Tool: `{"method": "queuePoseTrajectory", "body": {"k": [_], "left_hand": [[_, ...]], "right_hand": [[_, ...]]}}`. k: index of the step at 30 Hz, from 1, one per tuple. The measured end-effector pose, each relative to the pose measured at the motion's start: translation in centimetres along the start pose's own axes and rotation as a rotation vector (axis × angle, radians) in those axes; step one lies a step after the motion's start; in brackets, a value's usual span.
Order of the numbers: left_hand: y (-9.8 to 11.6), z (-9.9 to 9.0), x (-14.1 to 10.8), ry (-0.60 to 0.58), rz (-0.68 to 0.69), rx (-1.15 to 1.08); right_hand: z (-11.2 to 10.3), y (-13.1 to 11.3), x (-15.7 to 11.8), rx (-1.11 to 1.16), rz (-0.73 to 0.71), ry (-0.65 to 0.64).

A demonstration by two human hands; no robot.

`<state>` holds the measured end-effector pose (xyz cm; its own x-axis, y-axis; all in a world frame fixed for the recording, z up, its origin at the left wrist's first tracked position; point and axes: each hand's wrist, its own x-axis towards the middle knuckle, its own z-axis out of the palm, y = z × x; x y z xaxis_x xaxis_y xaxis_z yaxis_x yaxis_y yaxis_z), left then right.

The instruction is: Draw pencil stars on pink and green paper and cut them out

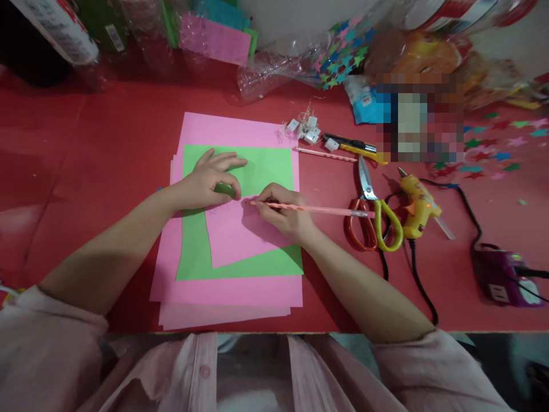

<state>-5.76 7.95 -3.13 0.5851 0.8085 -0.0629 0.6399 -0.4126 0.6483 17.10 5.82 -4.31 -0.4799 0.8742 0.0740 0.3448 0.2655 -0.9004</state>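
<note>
My right hand (285, 213) grips a pink pencil (321, 210), its point down on a small pink paper (240, 234) and its eraser end toward the scissors. Faint pencil marks run along the paper's upper left part. My left hand (214, 177) lies with fingers spread on a green sheet (193, 257), its thumb and index finger at the top edge of the small pink paper. Beneath the green sheet are larger pink sheets (227, 292), slightly out of line with each other.
To the right lie scissors (366, 189), a second pencil (326, 155), a box cutter (351, 143) and small white tags (312, 134). Farther right are a yellow glue gun (416, 206) with its cord and a purple power socket (504, 277). Plastic bottles (274, 71) and star confetti (345, 51) line the back.
</note>
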Motion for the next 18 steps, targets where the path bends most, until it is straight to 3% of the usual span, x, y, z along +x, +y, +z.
{"method": "queuePoseTrajectory", "body": {"k": [18], "left_hand": [[-0.38,0.25,-0.10,0.009,0.039,0.022]], "right_hand": [[0.03,-0.14,-0.16,-0.054,0.038,0.202]]}}
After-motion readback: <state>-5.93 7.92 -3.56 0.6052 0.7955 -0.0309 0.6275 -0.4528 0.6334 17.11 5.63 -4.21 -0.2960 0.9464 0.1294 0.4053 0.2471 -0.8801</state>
